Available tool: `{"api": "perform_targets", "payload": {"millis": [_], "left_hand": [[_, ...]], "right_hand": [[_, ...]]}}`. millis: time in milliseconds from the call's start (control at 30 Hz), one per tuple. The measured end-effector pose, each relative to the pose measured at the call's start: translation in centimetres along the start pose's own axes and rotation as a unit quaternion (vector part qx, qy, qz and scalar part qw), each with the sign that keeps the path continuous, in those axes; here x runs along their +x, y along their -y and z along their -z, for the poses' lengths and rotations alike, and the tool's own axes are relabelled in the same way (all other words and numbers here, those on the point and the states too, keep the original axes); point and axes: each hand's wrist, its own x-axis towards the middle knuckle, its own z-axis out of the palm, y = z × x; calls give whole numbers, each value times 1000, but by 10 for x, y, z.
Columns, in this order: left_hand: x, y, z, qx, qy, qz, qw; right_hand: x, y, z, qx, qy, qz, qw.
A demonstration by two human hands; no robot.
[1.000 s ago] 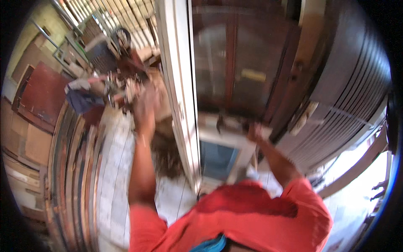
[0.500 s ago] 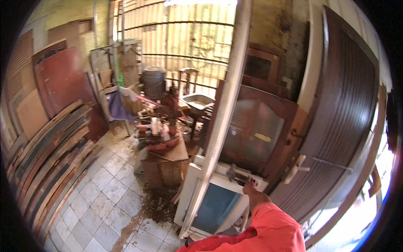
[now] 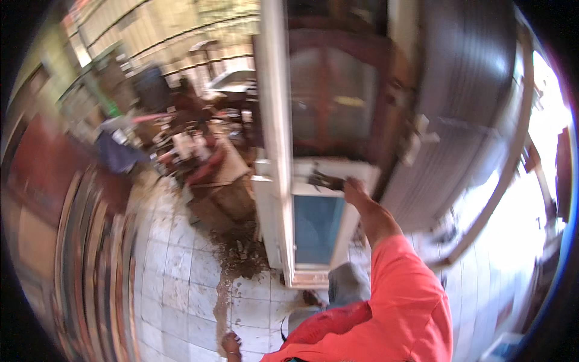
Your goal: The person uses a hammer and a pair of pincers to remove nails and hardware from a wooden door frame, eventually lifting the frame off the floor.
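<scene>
My right hand [image 3: 354, 189] is closed round the handle of a dark hammer [image 3: 326, 180], its head pointing left; blur hides its finer shape. The hammer is in front of the top rail of a white-framed panel [image 3: 362, 181] with a blue pane [image 3: 316, 229]; whether it touches the rail I cannot tell. My right arm reaches forward in a red-orange sleeve. Low in the view, over the tiles, my left hand [image 3: 231, 345] hangs partly in sight, its fingers smeared, with nothing visible in it.
A pale upright post [image 3: 276, 120] stands left of the panel. Dark doors, one slatted [image 3: 464, 108], lean at the right. Long wood strips [image 3: 96, 271] are stacked at the left. Dirt [image 3: 241, 253] covers some floor tiles below a cluttered wooden block [image 3: 223, 205].
My view has swung right and downward, so the post and panel sit further left and higher. My left hand has come into view at the bottom. The hammer stays in my right hand.
</scene>
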Motion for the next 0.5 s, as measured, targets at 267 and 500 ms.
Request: {"api": "perform_targets", "payload": {"millis": [267,500], "left_hand": [[66,24,-57,331,179,32,926],[77,-82,-255,292,304,-75,904]], "right_hand": [[-236,-27,29,182,13,-136,974],[-537,-76,-115,275,270,-430,817]]}}
